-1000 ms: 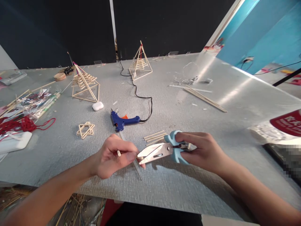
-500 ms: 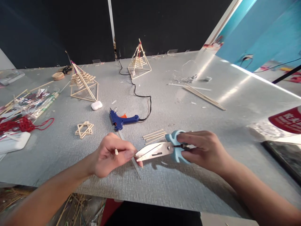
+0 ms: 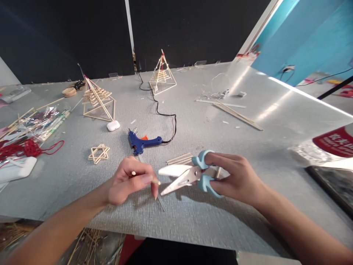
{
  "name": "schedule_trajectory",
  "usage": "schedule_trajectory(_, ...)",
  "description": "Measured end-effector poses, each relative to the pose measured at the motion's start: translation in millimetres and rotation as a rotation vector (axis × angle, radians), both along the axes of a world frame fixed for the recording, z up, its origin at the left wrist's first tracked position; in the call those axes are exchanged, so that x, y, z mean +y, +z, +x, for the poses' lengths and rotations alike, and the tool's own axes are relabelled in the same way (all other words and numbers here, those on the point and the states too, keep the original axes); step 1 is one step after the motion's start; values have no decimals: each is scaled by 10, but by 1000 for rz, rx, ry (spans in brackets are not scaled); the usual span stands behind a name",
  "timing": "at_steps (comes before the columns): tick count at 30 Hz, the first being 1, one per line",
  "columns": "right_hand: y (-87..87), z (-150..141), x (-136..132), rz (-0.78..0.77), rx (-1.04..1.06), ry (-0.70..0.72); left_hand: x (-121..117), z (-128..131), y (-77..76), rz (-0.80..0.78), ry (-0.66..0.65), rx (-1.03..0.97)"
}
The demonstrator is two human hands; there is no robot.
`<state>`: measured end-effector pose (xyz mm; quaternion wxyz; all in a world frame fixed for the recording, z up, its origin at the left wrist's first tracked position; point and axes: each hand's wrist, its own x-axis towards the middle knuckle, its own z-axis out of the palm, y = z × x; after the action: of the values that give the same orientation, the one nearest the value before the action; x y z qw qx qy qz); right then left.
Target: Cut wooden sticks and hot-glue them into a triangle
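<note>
My left hand (image 3: 129,182) pinches a short thin wooden stick (image 3: 145,177), its tip pointing right toward the blades. My right hand (image 3: 234,176) grips light-blue-handled scissors (image 3: 187,175), whose white blades are spread apart right by the stick's end. Both hands hover just over the grey table (image 3: 193,221) near its front edge. A few cut sticks (image 3: 179,159) lie behind the scissors.
A blue glue gun (image 3: 143,142) with a black cord lies behind my hands. A flat stick star (image 3: 99,153), white earbud case (image 3: 113,126), two stick pyramids (image 3: 98,100) (image 3: 162,73), long sticks (image 3: 237,114), red string (image 3: 24,149) and packets surround it.
The scissor blades have opened wide from nearly closed. My left hand turned the stick so its end now points toward the blades.
</note>
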<state>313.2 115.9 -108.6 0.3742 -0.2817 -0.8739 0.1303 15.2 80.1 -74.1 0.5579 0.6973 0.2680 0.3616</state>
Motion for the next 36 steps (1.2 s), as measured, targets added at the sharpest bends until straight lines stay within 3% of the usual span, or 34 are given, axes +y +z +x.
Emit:
schedule_trajectory(10, -104, 42, 6, -13, -21, 24, 9, 3, -32, 30, -15, -17)
schedule_trajectory(17, -60, 28, 8, 9, -33, 35, 9, 15, -20, 72, -17, -14)
schedule_trajectory(36, -71, 34, 8, -3, -16, 30, -6, 5, -8, -5, -48, -15)
